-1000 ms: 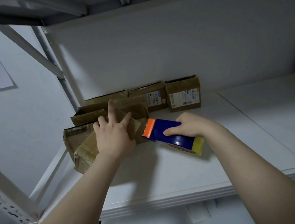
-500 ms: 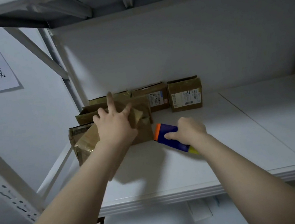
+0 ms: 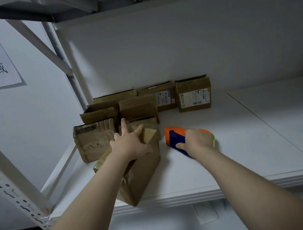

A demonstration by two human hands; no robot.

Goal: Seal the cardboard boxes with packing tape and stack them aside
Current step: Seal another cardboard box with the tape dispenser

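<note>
Pressing the box (image 3: 143, 176), left hand (image 3: 131, 144) spread; right hand (image 3: 197, 140) grips dispenser (image 3: 174, 137).

Matt brown cardboard box (image 3: 140, 175) (glossy tape strips), smooth white shelf (image 3: 234, 161).

My left hand (image 3: 131, 144) spread flat on the near cardboard box (image 3: 143, 176), my right hand (image 3: 199, 141) gripping the blue-and-orange tape dispenser (image 3: 174, 137) just beside it on the white shelf (image 3: 250, 138), more boxes (image 3: 193, 93) behind
</note>
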